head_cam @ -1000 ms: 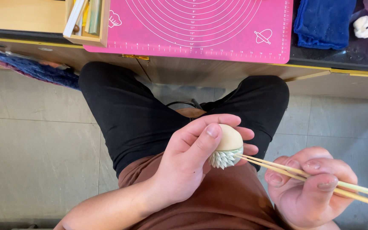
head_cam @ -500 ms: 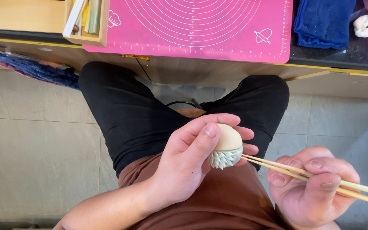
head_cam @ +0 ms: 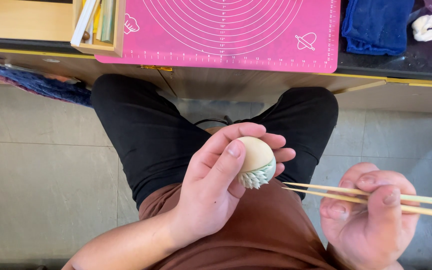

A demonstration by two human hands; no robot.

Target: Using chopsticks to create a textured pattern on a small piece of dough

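Dough ball (head_cam: 254, 156) sits gripped in left hand (head_cam: 216, 192); right hand (head_cam: 371, 220) just pulled its pinched chopsticks (head_cam: 376, 199) clear of the petals.

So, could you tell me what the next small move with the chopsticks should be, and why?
Probably bring the tips of the chopsticks in the right hand back to the dough ball to pinch another petal. The left hand holds the ball with its pale green petalled end facing the tips, there is a clear gap between them, and most of the ball is smooth.
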